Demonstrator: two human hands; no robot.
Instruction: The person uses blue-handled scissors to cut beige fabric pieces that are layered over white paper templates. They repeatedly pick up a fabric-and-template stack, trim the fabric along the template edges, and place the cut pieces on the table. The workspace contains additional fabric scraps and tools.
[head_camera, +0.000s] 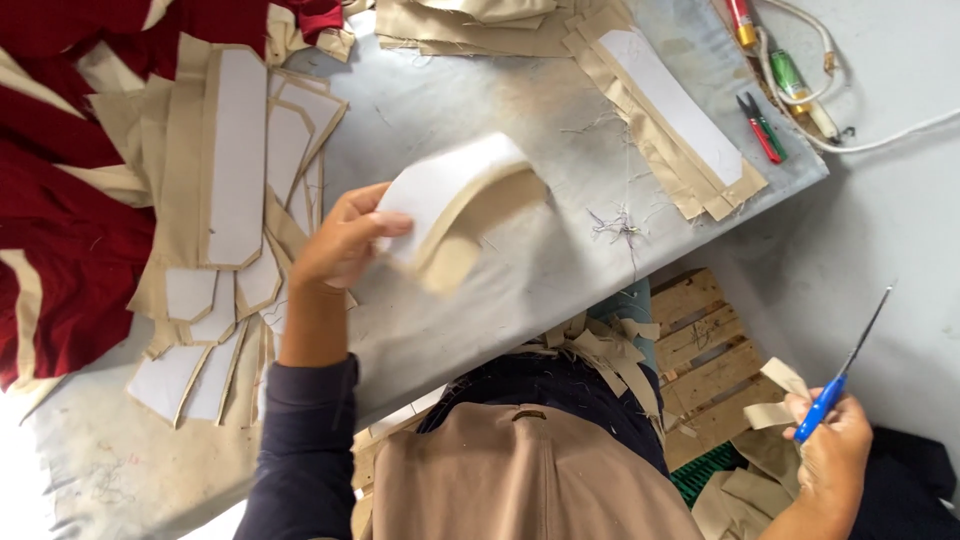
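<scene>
Now, centre of the frame, the left hand (340, 245) is up over the grey counter (480, 290), thumb and fingers pinched on the near end of a beige fabric piece (460, 205) with white stiffener on its face; it bows upward in an arch, clear of the surface, probably because it is gripped at one end only and the backing keeps it springy. Down in the lower right corner, off the counter's edge, the right hand (830, 450) is closed round the blue-handled scissors (845, 370), blades aimed up and away from the body, with a narrow beige strip (775, 400) caught against the fingers, which looks like a trimmed offcut kept beside the tool. More beige trimmings (610, 355) lie draped over the lap at lower centre, above a wooden pallet (705, 350) on the floor. At the left, a fanned stack of backed pieces (240, 190) overlaps like shingles beside red cloth (70, 230), so each edge stays reachable. Upper centre to right, another beige stack (670, 110) sits on the counter; past it, small red-and-green snips (762, 127) and a white cord (850, 140) lie at the upper right corner.
</scene>
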